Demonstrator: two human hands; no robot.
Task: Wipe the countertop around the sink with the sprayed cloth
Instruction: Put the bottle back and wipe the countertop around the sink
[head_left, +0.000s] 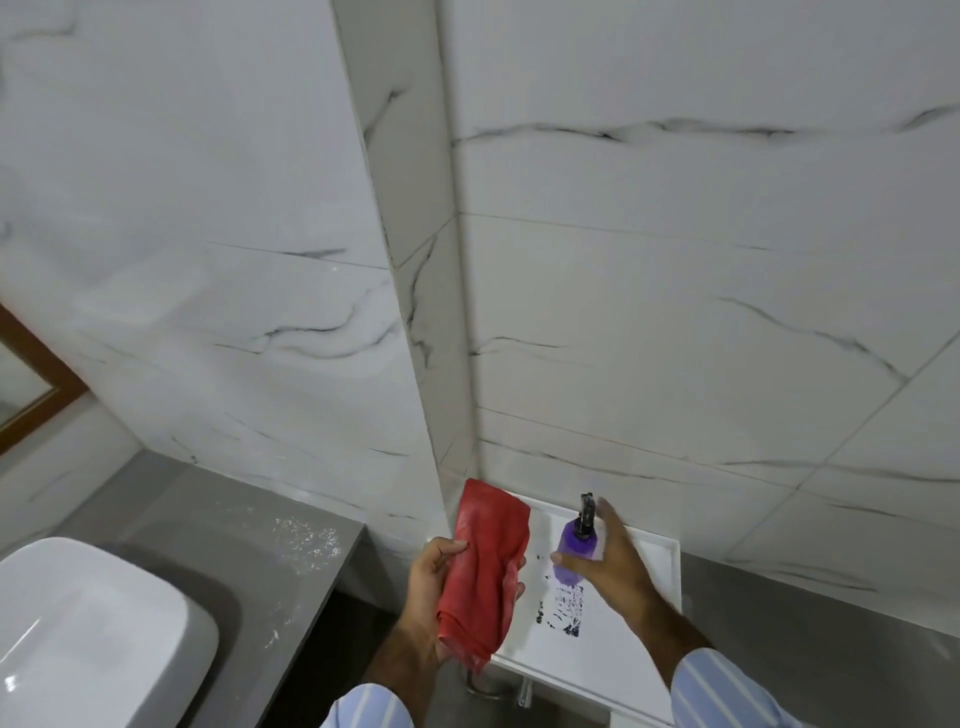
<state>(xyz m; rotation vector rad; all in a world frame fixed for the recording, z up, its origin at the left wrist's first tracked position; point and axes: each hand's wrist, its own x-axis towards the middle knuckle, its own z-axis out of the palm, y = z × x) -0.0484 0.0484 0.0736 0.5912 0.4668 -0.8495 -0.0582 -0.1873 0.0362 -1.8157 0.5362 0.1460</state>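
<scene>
left hand (436, 582) grips folded red cloth (485, 564), held up | right hand (610, 564) wraps purple spray bottle (576, 551), nozzle toward cloth | both over white tray (660, 577) | white sink (88, 629) on grey countertop (218, 519), lower left, droplets on counter

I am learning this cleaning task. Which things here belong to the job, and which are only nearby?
For the job: red cloth in left hand; purple spray bottle at right hand; grey countertop; white sink.

Only nearby: white tray; framed mirror.

Grey countertop (218, 525): white sink (88, 623); droplets (306, 538).
</scene>
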